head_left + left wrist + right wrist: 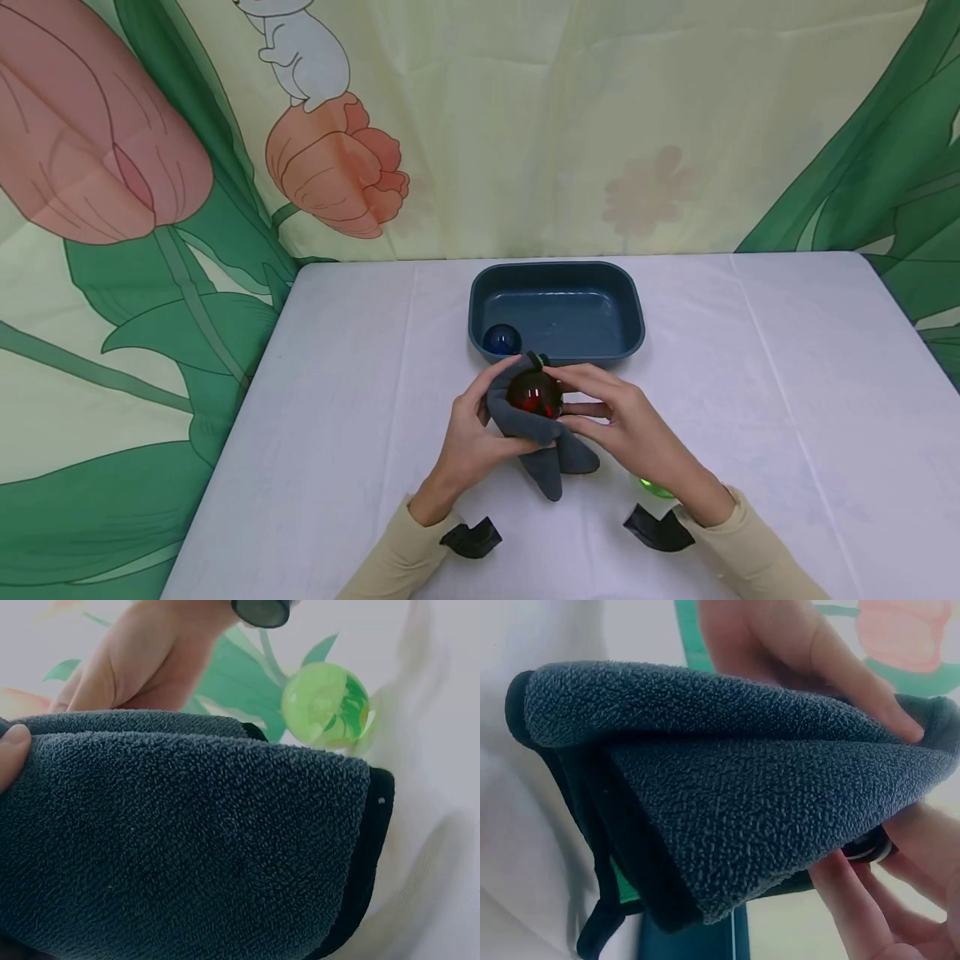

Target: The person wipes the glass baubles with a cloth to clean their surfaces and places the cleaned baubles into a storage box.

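Note:
A dark blue-grey terry towel [195, 840] with black edging hangs folded between both hands, just in front of the blue basin. My left hand [477, 433] grips it from the left, thumb in front and fingers behind. A glossy dark red ball [535, 394] sits in the towel's fold. Around the ball's right side curl the thumb and fingers of my right hand [621, 415]. In the right wrist view, the towel [735, 802] covers most of the ball. A clear green ball [324, 705] lies on the table near the right wrist, partly hidden in the head view.
The dark blue basin [570, 310] stands at the table's back edge, with a blue ball [502, 340] in its near left corner. Black straps [472, 538] show at the wrists. A flower-printed curtain [525, 125] hangs behind the white table [750, 400].

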`<state>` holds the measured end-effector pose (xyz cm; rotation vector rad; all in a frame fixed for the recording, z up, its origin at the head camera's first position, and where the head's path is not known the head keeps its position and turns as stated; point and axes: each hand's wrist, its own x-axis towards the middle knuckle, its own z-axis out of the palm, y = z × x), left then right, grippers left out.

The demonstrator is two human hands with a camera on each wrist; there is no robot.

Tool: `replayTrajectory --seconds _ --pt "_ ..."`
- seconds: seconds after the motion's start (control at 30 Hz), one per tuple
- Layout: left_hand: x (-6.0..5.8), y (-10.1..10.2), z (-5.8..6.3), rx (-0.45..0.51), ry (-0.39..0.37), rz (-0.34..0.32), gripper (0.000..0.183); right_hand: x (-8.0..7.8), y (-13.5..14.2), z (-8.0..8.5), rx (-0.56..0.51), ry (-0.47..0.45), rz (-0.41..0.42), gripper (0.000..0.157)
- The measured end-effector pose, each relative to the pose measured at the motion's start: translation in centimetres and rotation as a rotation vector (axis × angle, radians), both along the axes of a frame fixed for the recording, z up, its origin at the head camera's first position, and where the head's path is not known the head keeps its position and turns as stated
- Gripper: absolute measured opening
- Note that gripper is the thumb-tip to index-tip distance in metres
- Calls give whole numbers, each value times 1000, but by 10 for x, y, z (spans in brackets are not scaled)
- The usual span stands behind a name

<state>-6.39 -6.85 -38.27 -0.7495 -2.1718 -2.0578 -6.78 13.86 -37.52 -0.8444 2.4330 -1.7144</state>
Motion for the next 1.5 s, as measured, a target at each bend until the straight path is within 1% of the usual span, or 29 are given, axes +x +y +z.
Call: replayTrajectory --seconds 0.1,0.23,0.37,0.47,0.57,0.63,0.73,0.8,0.93,1.07,1.13,1.27,1.33,1.4,1.5 --pt "-1 0 0 2 4 3 75 0 1 0 31 -4 -2 58" --pt "-2 -1 1 -1 6 3 73 -1 2 2 88 44 -2 61" --pt "-1 -1 2 -1 8 -1 75 -1 4 5 122 122 -2 67" --pt "-1 -2 3 4 11 -2 75 -2 6 7 142 203 -8 69" --pt "-1 -2 3 8 10 -7 74 -2 6 5 149 272 7 65" --pt "-1 -2 3 10 10 -11 74 -2 5 4 149 302 24 60" --pt "-1 -2 3 13 3 -11 74 -2 4 2 147 324 41 58" --pt "-1 -2 3 12 -1 -8 75 -2 3 1 149 329 40 59" --pt "-1 -2 2 6 -8 -6 76 0 3 1 155 325 29 65" --pt "0 -2 2 -3 -6 -2 77 1 2 0 164 306 5 66" --pt "0 -3 1 -7 0 2 77 2 1 -1 146 259 -3 64" --pt "0 -2 0 -17 10 9 78 3 0 -2 48 79 -9 58" --pt "1 -2 0 -20 12 13 77 3 0 -3 9 8 -12 55" --pt "1 -2 0 -17 10 15 77 4 0 -3 -1 -23 -19 54" --pt "1 -2 1 -13 11 21 76 4 0 -2 22 -17 -22 54"
